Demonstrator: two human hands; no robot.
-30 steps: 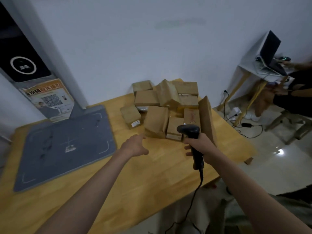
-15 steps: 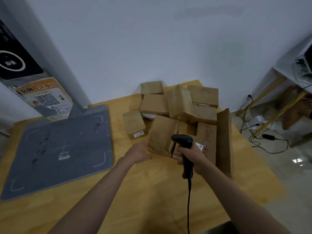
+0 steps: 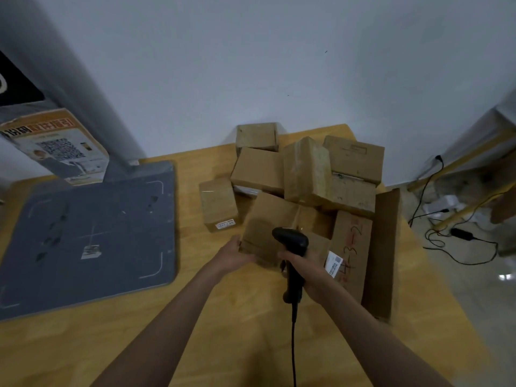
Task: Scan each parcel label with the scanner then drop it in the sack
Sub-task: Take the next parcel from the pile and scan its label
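A heap of brown cardboard parcels point(image 3: 304, 174) lies on the wooden table point(image 3: 223, 317) against the wall. My left hand point(image 3: 233, 254) grips the near left corner of the front parcel point(image 3: 262, 222), which leans tilted on the heap. My right hand point(image 3: 303, 265) holds the black corded scanner point(image 3: 293, 247) by its handle, its head just in front of that parcel. A parcel with red writing and a white label point(image 3: 335, 263) lies to the right of my right hand. No sack is in view.
A grey scanning mat point(image 3: 83, 236) with a stand and a QR poster point(image 3: 55, 146) covers the table's left part. A small parcel with a white label point(image 3: 219, 203) stands apart at the heap's left. Cables point(image 3: 458, 236) lie on the floor at the right.
My left hand has reached forward and taken hold of the front parcel's corner. My right hand has brought the scanner closer to the heap. The camera has tilted down and nearer.
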